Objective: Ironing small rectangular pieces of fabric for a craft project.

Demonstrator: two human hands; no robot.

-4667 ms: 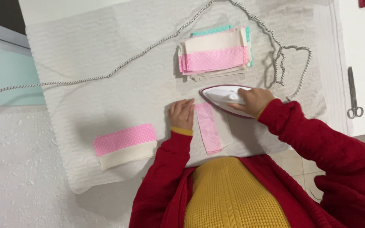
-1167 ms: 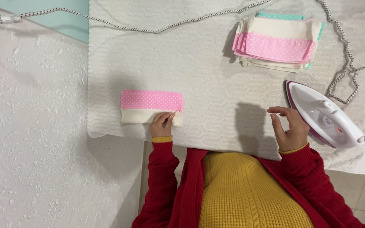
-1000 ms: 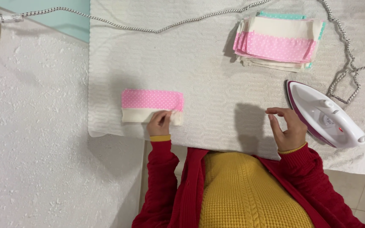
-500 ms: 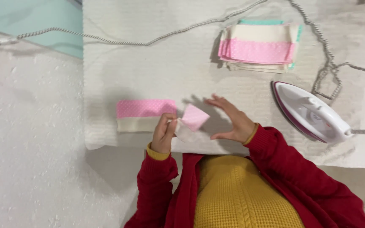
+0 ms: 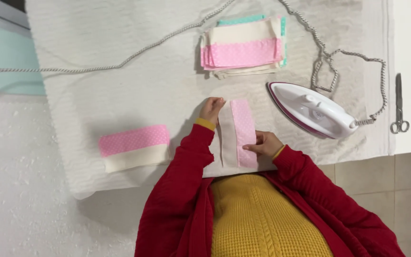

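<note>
on the pad | fabric strip [image 5: 238, 133] now laid flat | left hand [image 5: 211, 110], right hand [image 5: 264, 144] pressing it, ungripped

On the table's cloth [image 5: 120, 57], the fabric strip [image 5: 237, 133] lies centred, a folded piece [image 5: 134, 147] at nine o'clock, the stack [image 5: 243, 47] at twelve, the iron [image 5: 315, 110] at three, scissors [image 5: 399, 104] beyond.

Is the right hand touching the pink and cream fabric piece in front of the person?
Touching. The head view shows the right hand with its fingertips pressed on the pink edge of the fabric piece; no gap shows.
</note>
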